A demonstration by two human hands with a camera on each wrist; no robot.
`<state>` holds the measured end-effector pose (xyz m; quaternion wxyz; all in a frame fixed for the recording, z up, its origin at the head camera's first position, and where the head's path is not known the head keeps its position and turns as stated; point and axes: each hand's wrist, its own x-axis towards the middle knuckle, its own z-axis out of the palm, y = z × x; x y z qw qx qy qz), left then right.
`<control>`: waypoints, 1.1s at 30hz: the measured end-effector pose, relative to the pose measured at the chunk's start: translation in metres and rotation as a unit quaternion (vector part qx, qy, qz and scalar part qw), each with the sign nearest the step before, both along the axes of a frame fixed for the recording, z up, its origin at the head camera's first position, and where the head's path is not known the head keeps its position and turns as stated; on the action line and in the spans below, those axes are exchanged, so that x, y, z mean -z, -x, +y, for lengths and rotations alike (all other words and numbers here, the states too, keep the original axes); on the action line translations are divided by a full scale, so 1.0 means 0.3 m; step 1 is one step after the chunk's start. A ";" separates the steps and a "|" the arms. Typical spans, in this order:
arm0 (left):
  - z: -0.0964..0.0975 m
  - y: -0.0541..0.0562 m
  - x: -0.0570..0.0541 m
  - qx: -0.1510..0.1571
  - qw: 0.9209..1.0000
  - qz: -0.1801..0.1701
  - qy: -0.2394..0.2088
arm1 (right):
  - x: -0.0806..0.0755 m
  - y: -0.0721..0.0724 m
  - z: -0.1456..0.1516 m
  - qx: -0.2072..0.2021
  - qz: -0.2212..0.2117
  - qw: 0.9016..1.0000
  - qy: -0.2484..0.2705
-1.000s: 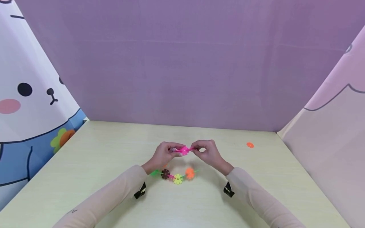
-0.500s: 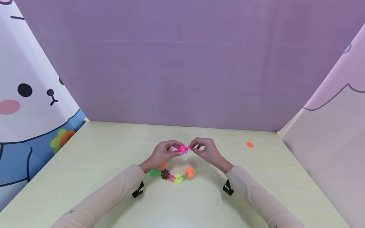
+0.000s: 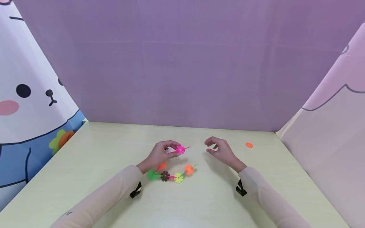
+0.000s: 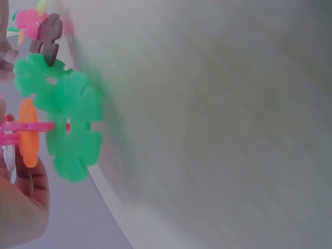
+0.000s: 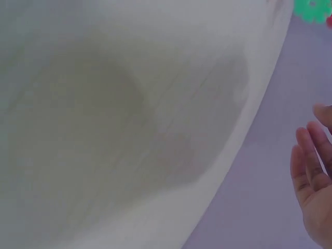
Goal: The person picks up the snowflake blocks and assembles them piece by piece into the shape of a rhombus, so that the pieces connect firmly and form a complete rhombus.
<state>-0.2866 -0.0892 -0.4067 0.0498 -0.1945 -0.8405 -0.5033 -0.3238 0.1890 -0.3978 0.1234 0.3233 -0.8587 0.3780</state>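
A curved chain of slotted plastic snowflake discs hangs from my left hand (image 3: pixel 158 154), whose thumb and fingers pinch it close to a bright pink disc (image 3: pixel 180 149). A thin pink piece (image 3: pixel 187 147), seen edge-on, sticks out to the right of that disc. Lower in the chain are an orange disc (image 3: pixel 162 165), a green disc (image 4: pixel 78 127), a dark brown disc (image 3: pixel 165 176), a yellow disc (image 3: pixel 178 178) and another orange disc (image 3: pixel 188 169) with a green piece at its end. My right hand (image 3: pixel 222 152) is apart from the chain, fingers loosely bent, holding nothing.
A single orange disc (image 3: pixel 249 145) lies on the pale wooden table (image 3: pixel 211 202), right of my right hand. A purple panel (image 3: pixel 182 69) closes off the back. Printed cloth walls stand at the left and right.
My right hand has let go of the thin pink piece and moved right, away from the chain. My left hand, with the chain, has shifted slightly left.
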 end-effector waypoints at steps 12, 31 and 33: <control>-0.009 0.002 -0.002 0.003 1.000 0.004 0.022 | 0.026 0.077 0.256 0.101 -0.005 0.993 -0.067; -0.018 0.022 0.000 0.022 0.999 -0.008 0.029 | 0.022 0.134 0.498 0.192 -0.048 0.968 -0.153; -0.019 0.024 0.001 0.020 0.999 -0.008 0.030 | 0.021 0.138 0.501 0.194 -0.053 0.967 -0.157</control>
